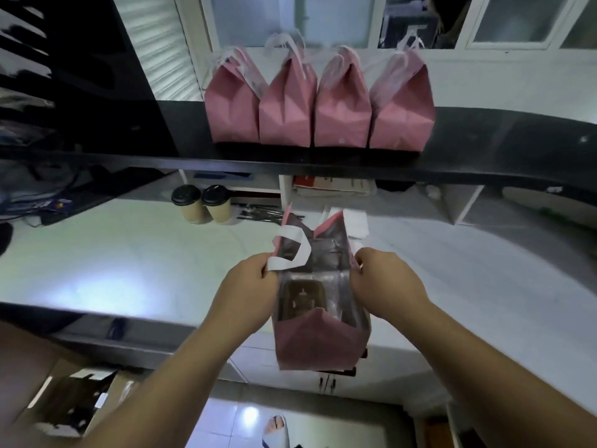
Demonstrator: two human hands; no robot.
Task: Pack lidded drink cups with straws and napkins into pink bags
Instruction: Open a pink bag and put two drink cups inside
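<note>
Both hands, left hand and right hand, pinch the top edges of the pink bag at the counter's near edge, and it looks floppy and light, so I'd grab the rim or handles.

Both bare forearms reached forward, the left hand pinching with curled fingers and the right hand doing likewise, knuckles up, well apart.

Four bags stand on the shelf above two cups.
</note>
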